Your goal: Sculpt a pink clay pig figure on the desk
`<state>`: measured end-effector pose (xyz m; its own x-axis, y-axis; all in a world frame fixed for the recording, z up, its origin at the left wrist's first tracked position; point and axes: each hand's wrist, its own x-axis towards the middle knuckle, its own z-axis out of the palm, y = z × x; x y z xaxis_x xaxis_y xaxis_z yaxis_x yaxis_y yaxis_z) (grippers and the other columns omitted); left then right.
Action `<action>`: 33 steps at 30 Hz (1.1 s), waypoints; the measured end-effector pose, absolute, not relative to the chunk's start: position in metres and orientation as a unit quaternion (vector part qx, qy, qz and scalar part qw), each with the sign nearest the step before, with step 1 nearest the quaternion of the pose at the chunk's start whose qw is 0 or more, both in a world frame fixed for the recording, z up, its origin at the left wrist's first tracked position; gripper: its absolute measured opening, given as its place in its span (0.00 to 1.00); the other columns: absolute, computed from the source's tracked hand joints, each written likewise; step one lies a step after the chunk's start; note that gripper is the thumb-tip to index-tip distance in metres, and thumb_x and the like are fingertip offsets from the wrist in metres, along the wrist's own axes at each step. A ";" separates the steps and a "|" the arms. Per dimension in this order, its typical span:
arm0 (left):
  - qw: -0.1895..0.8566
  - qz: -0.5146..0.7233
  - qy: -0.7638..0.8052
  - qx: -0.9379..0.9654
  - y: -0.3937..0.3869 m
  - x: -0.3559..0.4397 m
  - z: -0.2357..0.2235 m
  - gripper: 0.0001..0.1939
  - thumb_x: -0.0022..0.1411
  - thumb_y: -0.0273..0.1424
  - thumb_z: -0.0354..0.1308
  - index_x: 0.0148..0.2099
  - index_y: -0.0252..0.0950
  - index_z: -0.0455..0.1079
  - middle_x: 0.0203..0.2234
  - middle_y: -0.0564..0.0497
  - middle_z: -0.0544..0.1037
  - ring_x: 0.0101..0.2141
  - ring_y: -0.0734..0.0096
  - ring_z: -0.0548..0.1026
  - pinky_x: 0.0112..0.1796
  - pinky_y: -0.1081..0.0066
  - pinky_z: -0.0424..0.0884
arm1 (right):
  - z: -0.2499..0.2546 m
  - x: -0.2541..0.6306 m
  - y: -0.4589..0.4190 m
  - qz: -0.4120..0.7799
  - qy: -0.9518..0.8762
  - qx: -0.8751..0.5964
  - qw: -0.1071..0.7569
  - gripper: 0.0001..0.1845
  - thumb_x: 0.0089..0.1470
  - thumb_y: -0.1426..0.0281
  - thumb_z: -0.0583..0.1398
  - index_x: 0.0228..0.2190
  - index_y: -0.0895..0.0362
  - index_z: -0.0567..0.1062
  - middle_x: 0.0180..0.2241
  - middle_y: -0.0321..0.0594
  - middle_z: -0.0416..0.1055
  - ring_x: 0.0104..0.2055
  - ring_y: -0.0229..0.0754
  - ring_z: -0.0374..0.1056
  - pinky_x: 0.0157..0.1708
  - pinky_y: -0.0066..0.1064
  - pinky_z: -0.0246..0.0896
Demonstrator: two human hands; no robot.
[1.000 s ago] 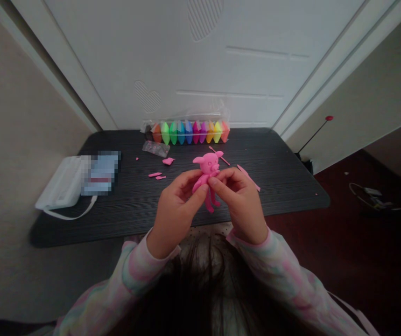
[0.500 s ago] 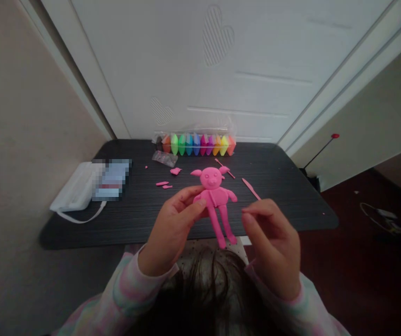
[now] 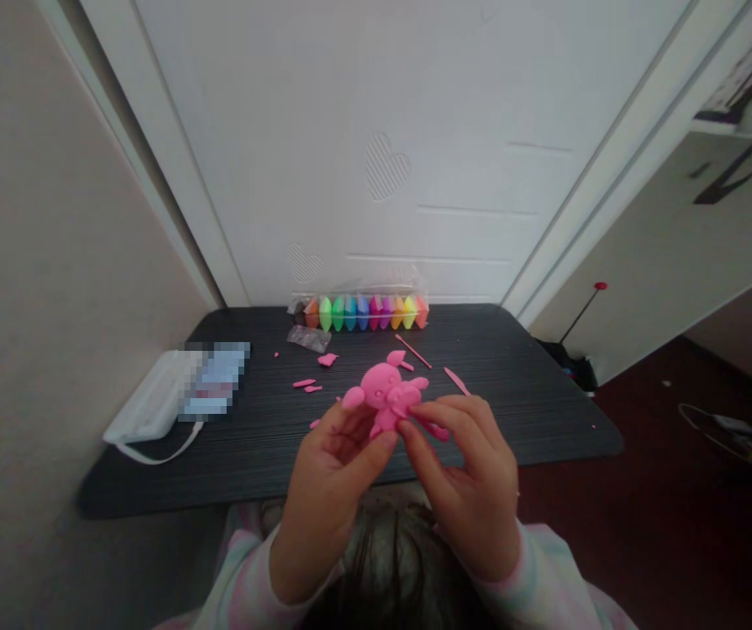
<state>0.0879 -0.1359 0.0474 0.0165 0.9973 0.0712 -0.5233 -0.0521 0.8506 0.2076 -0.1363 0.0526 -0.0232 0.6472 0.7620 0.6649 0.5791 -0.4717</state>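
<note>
Pink clay figure [image 3: 382, 383] is up off the bench [image 3: 237, 472], held between the person's two hands over the near edge, its round head tipped toward the left and its ears spread. What strikes me is the change: half a second ago the left hand [image 3: 333, 490] had it alone, upright and face-on, with the right hand [image 3: 467, 481] clear of it. Now the right has come in again and the figure leans over. I take that to mean the one-handed look has given way to close fingering of the body, with the left steadying it.

The left thumb lies along the lower body, its fingers curled behind, so that hand is closed around the clay. The right thumb and forefinger are drawn nearly together on the front of the body; which part they pinch, I can't tell from where I stand. A pink limb pokes out past those fingers.

Beyond the figure lie a thin pink stick [image 3: 413, 351], a pink blade-like tool [image 3: 456, 381] near the right hand, and a loose pink lump [image 3: 327, 360]. Behind them sits a row of coloured packets [image 3: 362, 312].
</note>
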 end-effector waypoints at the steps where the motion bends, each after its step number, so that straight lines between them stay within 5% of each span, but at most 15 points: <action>1: 0.608 0.622 0.319 0.376 -0.136 0.088 0.047 0.11 0.50 0.24 0.60 0.39 0.39 0.71 0.37 0.52 0.77 0.39 0.74 0.74 0.41 0.76 0.69 | 0.053 0.207 -0.136 -0.006 -0.715 -0.460 0.527 0.07 0.47 0.75 0.60 0.32 0.55 0.71 0.29 0.38 0.68 0.32 0.38 0.62 0.31 0.33 0.59; 33: 0.586 0.627 0.322 0.399 -0.136 0.091 0.044 0.13 0.51 0.24 0.59 0.41 0.41 0.70 0.39 0.53 0.77 0.40 0.71 0.75 0.43 0.72 0.70 | 0.054 0.208 -0.135 0.034 -0.724 -0.461 0.511 0.06 0.47 0.76 0.59 0.30 0.55 0.70 0.30 0.37 0.68 0.34 0.38 0.63 0.34 0.33 0.61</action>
<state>0.0914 -0.1359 0.0445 0.0051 0.9925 0.1220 -0.4784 -0.1047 0.8719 0.2079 -0.1353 0.0543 -0.0521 0.7031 0.7092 0.6327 0.5727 -0.5213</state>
